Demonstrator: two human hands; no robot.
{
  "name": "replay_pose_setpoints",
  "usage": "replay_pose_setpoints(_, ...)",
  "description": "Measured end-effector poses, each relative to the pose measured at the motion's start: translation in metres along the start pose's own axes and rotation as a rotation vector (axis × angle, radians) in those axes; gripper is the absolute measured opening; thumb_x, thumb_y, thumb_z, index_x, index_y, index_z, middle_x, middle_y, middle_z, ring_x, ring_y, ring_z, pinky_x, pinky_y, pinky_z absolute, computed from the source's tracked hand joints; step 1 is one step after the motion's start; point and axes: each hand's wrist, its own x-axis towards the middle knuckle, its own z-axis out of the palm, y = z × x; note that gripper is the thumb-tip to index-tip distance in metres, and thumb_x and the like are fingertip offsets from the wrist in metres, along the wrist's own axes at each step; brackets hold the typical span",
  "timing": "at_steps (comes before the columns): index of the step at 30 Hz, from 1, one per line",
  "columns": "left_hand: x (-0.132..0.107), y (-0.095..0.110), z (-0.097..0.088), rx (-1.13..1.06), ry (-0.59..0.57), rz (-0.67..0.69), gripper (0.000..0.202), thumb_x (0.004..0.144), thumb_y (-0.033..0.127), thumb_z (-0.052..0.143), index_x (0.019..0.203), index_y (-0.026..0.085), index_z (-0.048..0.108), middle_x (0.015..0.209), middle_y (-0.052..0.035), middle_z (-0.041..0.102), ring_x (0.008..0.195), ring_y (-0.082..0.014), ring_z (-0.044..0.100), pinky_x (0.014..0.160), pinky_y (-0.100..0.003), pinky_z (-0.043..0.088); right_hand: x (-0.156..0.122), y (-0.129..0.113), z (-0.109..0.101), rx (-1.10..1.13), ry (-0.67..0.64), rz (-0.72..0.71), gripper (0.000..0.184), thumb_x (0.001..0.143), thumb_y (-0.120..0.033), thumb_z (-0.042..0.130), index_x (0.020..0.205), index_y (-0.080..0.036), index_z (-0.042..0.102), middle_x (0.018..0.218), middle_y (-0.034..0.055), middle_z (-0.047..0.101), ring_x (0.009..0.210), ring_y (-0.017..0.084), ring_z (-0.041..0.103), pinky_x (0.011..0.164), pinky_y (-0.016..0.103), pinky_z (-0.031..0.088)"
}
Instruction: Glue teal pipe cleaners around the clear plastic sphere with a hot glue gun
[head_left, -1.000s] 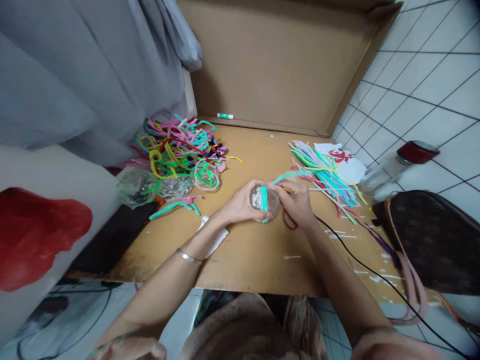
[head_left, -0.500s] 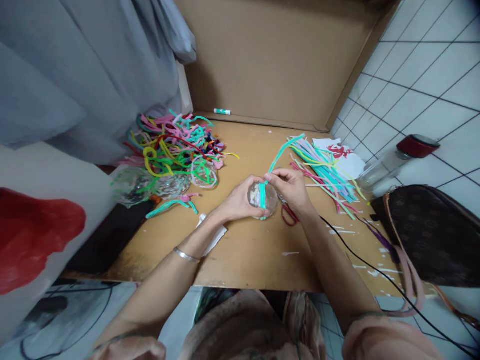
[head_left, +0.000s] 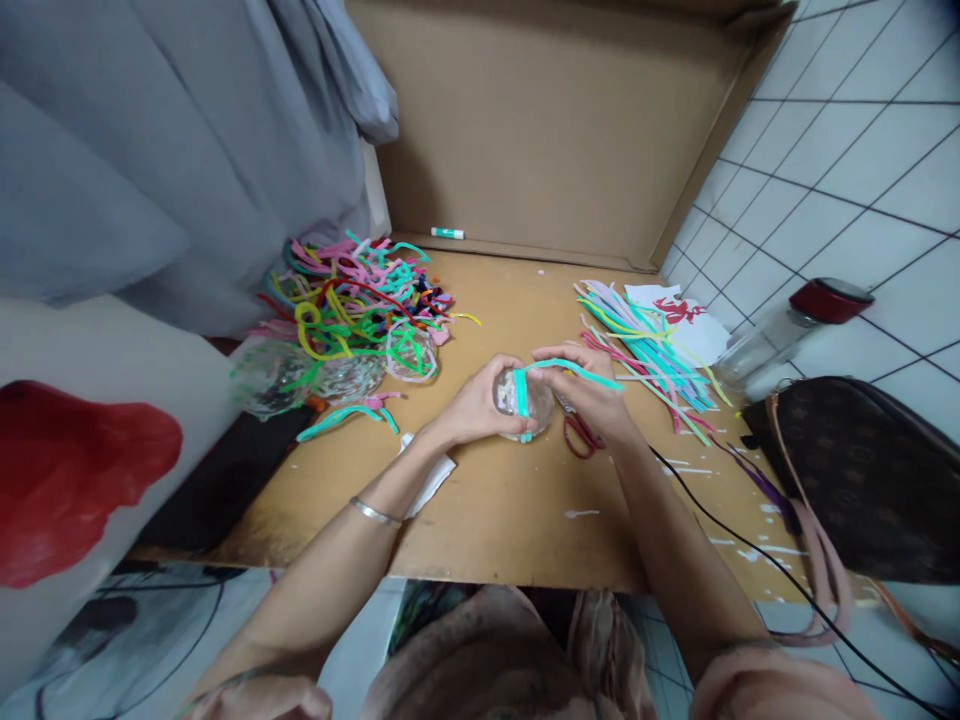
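Note:
My left hand (head_left: 480, 400) is wrapped round a clear, rounded plastic container (head_left: 537, 408), thumb low and fingers over its top. A turquoise pipe cleaner (head_left: 576, 370) runs as a band down the container; its free end bends off to the right, over my right hand (head_left: 589, 392). At the container's upper right, the thumb and fingers of my right hand close on the pipe cleaner near the band. The exact fingertip contact is partly hidden. Just under my right hand lie red-handled scissors (head_left: 579, 437), their blades mostly covered.
A tangled heap of coloured pipe cleaners (head_left: 352, 300) lies at the left, with clear plastic pieces (head_left: 274, 375) in front. Straight pipe cleaners (head_left: 649, 345) lie at the right. Beyond them are a bottle (head_left: 776, 325), a brown bag (head_left: 862, 480) and a black cable (head_left: 720, 525).
The pipe cleaner's free end stood up and away from me; now it is bent down to the right across my right hand. My left hand keeps its hold on the container.

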Motion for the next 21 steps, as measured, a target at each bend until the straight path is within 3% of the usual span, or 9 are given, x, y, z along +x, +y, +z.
replay_pose_setpoints(5,0.000,0.004,-0.002,-0.020,0.003,-0.055,0.069,0.055,0.040,0.081,0.114,0.018,0.052,0.101,-0.0025,0.059,0.090,-0.0199,0.055,0.079,-0.030,0.046,-0.001,0.009,-0.024,-0.120,0.109,0.064,0.034,0.069,-0.043,0.071,0.089,-0.015,0.073,0.085,0.0067,0.072,0.073,0.018,0.064,0.073,0.033,0.051)
replay_pose_setpoints(9,0.000,-0.001,-0.001,-0.024,0.016,-0.058,0.070,0.056,0.041,0.081,0.114,0.019,0.051,0.103,-0.0034,0.059,0.093,-0.0211,0.055,0.081,-0.032,0.047,-0.010,0.019,-0.045,-0.760,0.245,0.204,0.033,0.084,-0.039,0.057,0.096,-0.012,0.071,0.097,0.0157,0.072,0.088,0.025,0.066,0.081,0.038,0.049)
replay_pose_setpoints(11,0.001,-0.004,-0.001,-0.017,0.022,-0.051,0.070,0.056,0.043,0.082,0.114,0.020,0.051,0.105,-0.0039,0.059,0.093,-0.0210,0.055,0.082,-0.032,0.046,-0.016,0.022,-0.049,-1.083,0.182,0.349,0.041,0.088,-0.045,0.053,0.099,-0.009,0.070,0.100,0.0209,0.071,0.094,0.030,0.066,0.080,0.038,0.047)
replay_pose_setpoints(13,0.001,-0.006,-0.001,-0.014,0.026,-0.055,0.070,0.056,0.044,0.082,0.114,0.020,0.050,0.106,-0.0041,0.058,0.093,-0.0207,0.054,0.083,-0.032,0.046,-0.021,0.026,-0.047,-1.243,0.076,0.470,0.053,0.089,-0.055,0.050,0.101,-0.007,0.069,0.101,0.0235,0.070,0.093,0.032,0.067,0.076,0.037,0.047)
replay_pose_setpoints(17,0.001,-0.003,0.000,-0.026,0.019,-0.077,0.072,0.056,0.044,0.082,0.114,0.019,0.049,0.104,-0.0035,0.058,0.094,-0.0211,0.054,0.084,-0.033,0.046,-0.022,0.033,-0.038,-1.293,-0.030,0.535,0.069,0.084,-0.069,0.049,0.104,-0.006,0.069,0.102,0.0243,0.070,0.094,0.032,0.068,0.073,0.035,0.046)
replay_pose_setpoints(21,0.000,0.000,0.000,-0.043,0.016,-0.090,0.074,0.055,0.042,0.082,0.116,0.019,0.048,0.100,-0.0027,0.057,0.094,-0.0212,0.054,0.083,-0.033,0.046,-0.018,0.041,-0.033,-1.223,-0.013,0.582,0.069,0.081,-0.068,0.052,0.107,-0.006,0.068,0.104,0.0238,0.070,0.095,0.033,0.068,0.071,0.035,0.046)
